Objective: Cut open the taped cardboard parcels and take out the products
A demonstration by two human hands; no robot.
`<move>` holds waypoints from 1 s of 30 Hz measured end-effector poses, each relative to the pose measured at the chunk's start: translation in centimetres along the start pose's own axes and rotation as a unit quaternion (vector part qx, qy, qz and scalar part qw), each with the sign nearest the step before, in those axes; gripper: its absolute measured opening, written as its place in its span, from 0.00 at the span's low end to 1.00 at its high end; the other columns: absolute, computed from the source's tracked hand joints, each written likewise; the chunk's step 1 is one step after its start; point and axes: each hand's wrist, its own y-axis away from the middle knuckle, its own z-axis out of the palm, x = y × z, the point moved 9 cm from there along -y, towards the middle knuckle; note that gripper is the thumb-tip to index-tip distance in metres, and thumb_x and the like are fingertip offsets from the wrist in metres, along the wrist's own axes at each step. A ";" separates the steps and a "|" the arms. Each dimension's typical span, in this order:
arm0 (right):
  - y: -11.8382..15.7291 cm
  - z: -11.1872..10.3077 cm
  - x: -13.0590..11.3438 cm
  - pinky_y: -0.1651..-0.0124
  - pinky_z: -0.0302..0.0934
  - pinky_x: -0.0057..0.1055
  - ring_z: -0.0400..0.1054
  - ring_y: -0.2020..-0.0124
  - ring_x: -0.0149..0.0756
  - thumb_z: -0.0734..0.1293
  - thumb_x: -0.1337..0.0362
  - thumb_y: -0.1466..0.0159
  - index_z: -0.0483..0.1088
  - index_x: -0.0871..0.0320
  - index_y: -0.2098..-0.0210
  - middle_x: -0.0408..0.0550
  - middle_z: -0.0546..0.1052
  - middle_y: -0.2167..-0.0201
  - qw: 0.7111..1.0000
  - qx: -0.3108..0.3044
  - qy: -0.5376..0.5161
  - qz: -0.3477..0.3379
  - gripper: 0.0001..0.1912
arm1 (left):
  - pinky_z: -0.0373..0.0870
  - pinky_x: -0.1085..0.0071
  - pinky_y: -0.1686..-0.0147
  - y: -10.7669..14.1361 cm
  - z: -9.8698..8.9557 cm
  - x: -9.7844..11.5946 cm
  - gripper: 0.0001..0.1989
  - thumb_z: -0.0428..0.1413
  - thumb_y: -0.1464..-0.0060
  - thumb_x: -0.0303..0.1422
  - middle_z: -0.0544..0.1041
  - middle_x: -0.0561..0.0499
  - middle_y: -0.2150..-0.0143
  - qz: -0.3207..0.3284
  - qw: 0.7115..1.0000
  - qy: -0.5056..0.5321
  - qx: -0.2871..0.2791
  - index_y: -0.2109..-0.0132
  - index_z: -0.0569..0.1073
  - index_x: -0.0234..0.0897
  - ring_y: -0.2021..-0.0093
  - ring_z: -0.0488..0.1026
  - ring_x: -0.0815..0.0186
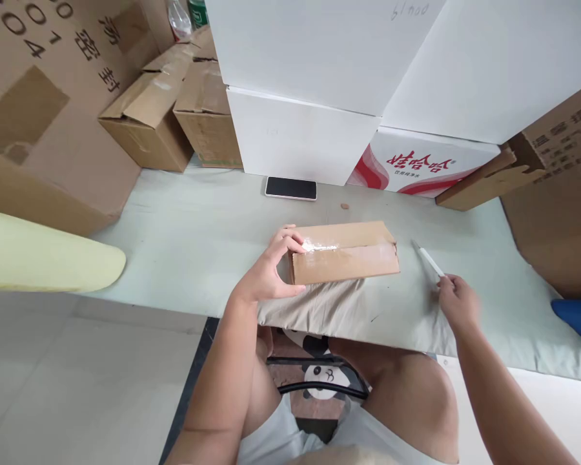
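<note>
The small cardboard box (346, 255) was set on the worktop (184, 239), taped seam upward, its 9 o'clock end clasped between the thumb and curled fingers of the left hand (266, 278). A slim white tool (432, 261), apparently a craft knife, was pinched in the fingers of the right hand (459, 303), its tip held apart from the box at 3 o'clock and pointed toward 11. Whether a blade was exposed could not be told.

The chief hazard was judged to be a slip: if a sharp tip were drawn along the glossy tape (319, 247) toward 9 o'clock, the left fingers would be met. With the box steadied at one end only, its free end could be swung aside by a sideways push. Poor footing might also be given by the rucked cloth (312, 309) at 7 o'clock. Less risk was seen for the phone (291, 188), which was placed well apart at 11 o'clock.
</note>
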 end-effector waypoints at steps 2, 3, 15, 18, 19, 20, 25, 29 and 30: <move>0.8 -1.1 -1.9 0.64 0.64 0.42 0.63 0.73 0.41 0.59 0.51 0.39 0.65 0.52 0.50 0.41 0.65 0.76 0.997 0.028 -0.077 -0.008 0.21 | 0.62 0.42 0.28 0.1 0.5 0.1 0.29 0.69 0.58 0.28 0.72 0.47 0.45 -0.002 1.000 0.014 -0.025 0.50 0.66 0.47 0.31 0.68 0.50; 1.3 -1.8 -3.3 0.66 0.63 0.40 0.61 0.75 0.38 0.59 0.51 0.38 0.63 0.49 0.48 0.38 0.62 0.76 0.989 0.044 -0.143 -0.024 0.21 | 0.63 0.43 0.28 0.2 0.8 0.2 0.29 0.68 0.58 0.28 0.71 0.46 0.45 -0.004 0.999 0.021 -0.038 0.50 0.66 0.47 0.28 0.66 0.50; 8.3 -7.0 -19.3 0.83 0.47 0.33 0.47 0.83 0.30 0.67 0.43 0.32 0.63 0.48 0.69 0.37 0.54 0.77 0.820 0.065 -0.471 -0.317 0.19 | 0.63 0.44 0.28 0.6 4.1 -0.4 0.17 0.52 0.34 0.53 0.71 0.42 0.39 -0.081 0.990 0.067 0.095 0.50 0.68 0.47 0.28 0.64 0.50; 9.1 -5.8 -20.5 0.84 0.46 0.30 0.49 0.84 0.29 0.63 0.46 0.27 0.62 0.49 0.70 0.37 0.51 0.78 0.825 0.017 -0.473 -0.310 0.20 | 0.66 0.47 0.30 0.4 4.3 -0.4 0.17 0.54 0.35 0.51 0.70 0.44 0.38 -0.081 0.986 0.079 0.125 0.48 0.67 0.47 0.30 0.66 0.51; 9.2 -5.1 -20.7 0.84 0.46 0.30 0.50 0.84 0.28 0.63 0.47 0.27 0.62 0.49 0.70 0.37 0.52 0.77 0.836 0.007 -0.469 -0.287 0.19 | 0.66 0.47 0.31 0.4 4.3 -0.4 0.16 0.54 0.35 0.50 0.70 0.44 0.38 -0.078 0.985 0.085 0.129 0.47 0.67 0.48 0.30 0.66 0.51; 9.4 -4.3 -20.8 0.84 0.48 0.29 0.53 0.84 0.27 0.64 0.49 0.27 0.62 0.50 0.70 0.37 0.54 0.77 0.845 0.000 -0.466 -0.261 0.18 | 0.66 0.47 0.31 0.4 4.3 -0.5 0.15 0.54 0.35 0.49 0.70 0.44 0.38 -0.076 0.984 0.090 0.132 0.47 0.68 0.48 0.30 0.66 0.51; 11.5 -0.8 -21.9 0.82 0.61 0.28 0.67 0.81 0.29 0.71 0.49 0.30 0.74 0.53 0.64 0.37 0.68 0.77 0.815 -0.058 -0.522 -0.243 0.14 | 0.65 0.45 0.32 0.7 4.4 -0.1 0.15 0.58 0.36 0.45 0.70 0.44 0.39 -0.033 0.987 0.090 0.131 0.46 0.69 0.47 0.31 0.66 0.49; 12.9 1.0 -22.3 0.78 0.68 0.28 0.73 0.78 0.29 0.74 0.55 0.31 0.78 0.53 0.61 0.39 0.75 0.72 0.821 -0.097 -0.508 -0.243 0.09 | 0.62 0.44 0.30 0.9 4.6 0.1 0.15 0.58 0.36 0.43 0.70 0.45 0.40 -0.013 0.988 0.091 0.124 0.44 0.69 0.49 0.32 0.66 0.49; 13.1 1.1 -22.3 0.77 0.69 0.28 0.73 0.78 0.29 0.74 0.56 0.32 0.78 0.52 0.61 0.39 0.76 0.72 0.824 -0.098 -0.501 -0.248 0.08 | 0.62 0.44 0.29 0.9 4.7 0.2 0.15 0.58 0.35 0.43 0.70 0.44 0.40 -0.012 0.988 0.090 0.125 0.44 0.69 0.49 0.32 0.66 0.49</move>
